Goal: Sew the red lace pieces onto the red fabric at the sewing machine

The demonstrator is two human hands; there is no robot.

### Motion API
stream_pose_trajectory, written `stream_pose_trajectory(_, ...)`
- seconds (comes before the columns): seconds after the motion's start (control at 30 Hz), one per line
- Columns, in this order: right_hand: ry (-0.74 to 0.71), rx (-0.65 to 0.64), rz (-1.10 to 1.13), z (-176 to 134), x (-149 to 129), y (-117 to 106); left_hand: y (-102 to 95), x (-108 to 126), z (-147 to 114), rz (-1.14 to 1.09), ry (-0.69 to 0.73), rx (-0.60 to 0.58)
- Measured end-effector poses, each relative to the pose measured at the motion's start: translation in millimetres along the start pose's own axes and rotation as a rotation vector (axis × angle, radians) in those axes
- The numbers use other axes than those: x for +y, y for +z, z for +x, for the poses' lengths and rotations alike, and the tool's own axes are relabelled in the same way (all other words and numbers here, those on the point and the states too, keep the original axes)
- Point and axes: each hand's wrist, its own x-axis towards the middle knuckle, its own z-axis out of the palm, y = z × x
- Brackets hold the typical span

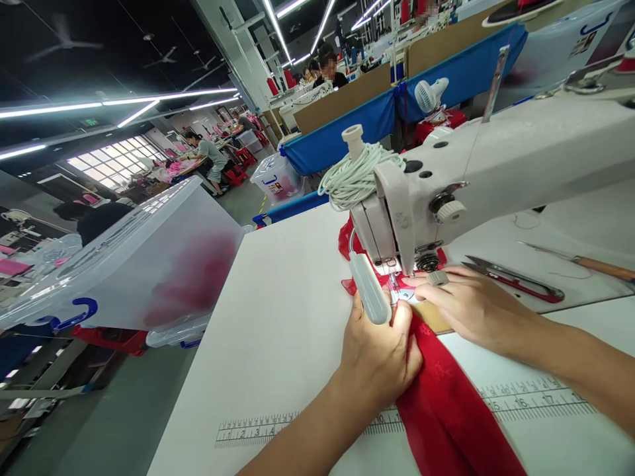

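Red fabric [446,390] runs from the table's front edge up under the head of a white sewing machine [476,165], and more of it bunches behind the needle. My left hand [380,347] is closed on the fabric just in front of the presser foot [393,281], partly behind a grey lamp [371,291]. To the right of the needle lies my right hand [471,307], its fingers reaching forward past a small knob [437,278]. Its fingertips rest near the needle plate, and whether they touch the fabric is hidden.
Thread snips [516,277] and a wooden-handled tool [595,264] lie right of the machine. A printed ruler [258,430] crosses the white table [248,330]. Pale cord [357,175] is coiled on the machine head. A translucent bin [163,264] stands left; people sit at stations behind.
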Motion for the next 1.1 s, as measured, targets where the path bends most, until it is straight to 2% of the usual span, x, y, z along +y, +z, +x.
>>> stream_pose_trajectory(0.27,-0.023,0.043,-0.005,3.8,0.4,-1.9,4.8,-5.2,1.3,-0.108,-0.025,0.060)
stream_pose_trajectory(0.37,-0.020,0.021,0.018,2.2,2.5,-0.5,3.5,-15.9,8.5,-0.189,-0.041,0.121)
stream_pose_trajectory(0.4,-0.020,0.014,0.023,1.5,3.2,0.2,2.3,-21.6,12.8,-0.195,-0.077,0.109)
stream_pose_trajectory(0.43,-0.024,0.013,0.025,0.7,3.9,0.8,0.6,-27.9,17.7,-0.190,-0.122,0.072)
stream_pose_trajectory(0.53,-0.046,0.022,0.039,-1.3,5.7,0.1,-6.8,-47.2,29.3,-0.117,-0.208,-0.178)
stream_pose_trajectory(0.6,-0.056,0.043,0.076,-3.1,5.7,-3.7,-14.4,-55.1,27.5,-0.088,-0.239,-0.260)
stream_pose_trajectory(0.73,-0.087,0.095,0.213,-5.9,-4.4,-16.5,-37.3,-54.5,-1.8,-0.026,-0.422,-0.364)
stream_pose_trajectory(0.8,-0.112,0.047,0.317,-3.8,-17.7,-21.8,-50.4,-52.1,-18.3,-0.014,-0.512,-0.392)
stream_pose_trajectory(0.87,-0.143,-0.069,0.405,2.4,-35.5,-23.9,-60.6,-52.7,-27.2,-0.019,-0.581,-0.381)
stream_pose_trajectory(0.93,-0.162,-0.122,0.373,11.4,-54.1,-21.6,-64.7,-55.9,-26.0,-0.054,-0.619,-0.330)
stream_pose_trajectory(1.0,-0.174,-0.120,0.294,19.9,-69.7,-15.3,-61.3,-60.4,-16.1,-0.132,-0.628,-0.255)
stream_pose_trajectory(1.1,-0.220,-0.153,0.234,24.2,-85.9,-4.6,-45.8,-68.0,5.4,-0.312,-0.655,-0.167)
